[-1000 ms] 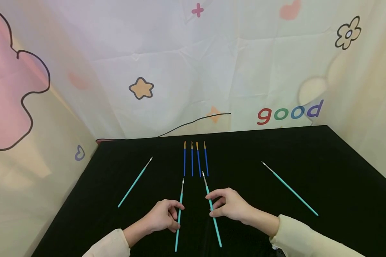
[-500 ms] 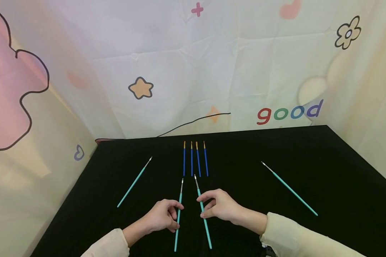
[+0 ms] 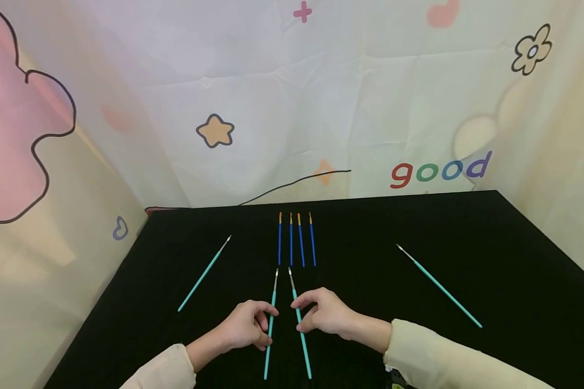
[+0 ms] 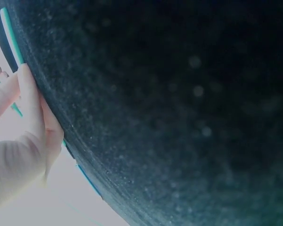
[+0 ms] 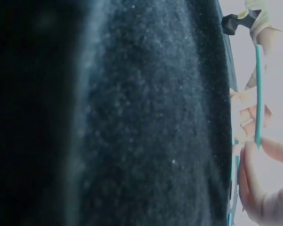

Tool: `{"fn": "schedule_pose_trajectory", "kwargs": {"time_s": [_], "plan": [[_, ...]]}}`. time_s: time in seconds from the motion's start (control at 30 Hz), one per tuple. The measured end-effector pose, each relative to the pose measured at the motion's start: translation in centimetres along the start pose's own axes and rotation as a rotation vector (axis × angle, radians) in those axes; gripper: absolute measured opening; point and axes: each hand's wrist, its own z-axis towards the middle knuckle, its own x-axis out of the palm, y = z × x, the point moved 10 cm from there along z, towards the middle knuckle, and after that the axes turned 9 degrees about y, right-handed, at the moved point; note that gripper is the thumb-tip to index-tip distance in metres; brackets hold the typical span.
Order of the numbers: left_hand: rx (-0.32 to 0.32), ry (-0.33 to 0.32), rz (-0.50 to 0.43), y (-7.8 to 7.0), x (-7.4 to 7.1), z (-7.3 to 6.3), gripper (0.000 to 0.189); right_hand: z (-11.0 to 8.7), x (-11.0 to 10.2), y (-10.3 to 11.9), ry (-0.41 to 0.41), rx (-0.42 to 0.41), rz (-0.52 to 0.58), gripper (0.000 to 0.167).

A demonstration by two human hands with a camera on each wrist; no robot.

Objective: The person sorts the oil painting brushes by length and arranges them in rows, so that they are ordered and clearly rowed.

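My left hand (image 3: 247, 325) pinches a teal-handled paintbrush (image 3: 273, 302) between thumb and fingers, its tip pointing away from me. Just to the right, my right hand (image 3: 327, 312) pinches a second teal paintbrush (image 3: 304, 348), slightly slanted, its tip close to the first brush's tip. Both tips lie just below a row of several blue paintbrushes (image 3: 300, 243) with orange tips. In the left wrist view the handle end of a teal brush (image 4: 12, 35) sticks out past the fingers. The right wrist view shows a teal handle (image 5: 259, 94) rising from the right fingertips.
A teal paintbrush (image 3: 203, 275) lies slanted on the left of the black tabletop (image 3: 360, 232), and another teal paintbrush (image 3: 440, 286) slants on the right. Behind the table hangs a pale printed curtain (image 3: 292, 108) with a star and the word "good".
My right hand has moved left with its paintbrush, bringing it nearer to the left brush and straightening it slightly. The left hand and its paintbrush have stayed in place.
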Motion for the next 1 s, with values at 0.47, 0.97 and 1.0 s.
{"fn": "schedule_pose_trajectory", "kwargs": {"time_s": [0.47, 0.97, 1.0], "plan": [[0.001, -0.002, 0.010, 0.2, 0.0, 0.1, 0.048, 0.8, 0.6, -1.1, -0.040, 0.054, 0.044, 0.035], [-0.008, 0.012, 0.002, 0.2, 0.0, 0.1, 0.047, 0.9, 1.1, -1.2, -0.073, 0.045, -0.023, 0.030], [-0.010, 0.013, 0.003, 0.2, -0.1, 0.1, 0.047, 0.9, 1.1, -1.2, -0.071, 0.044, -0.020, 0.030]]}}
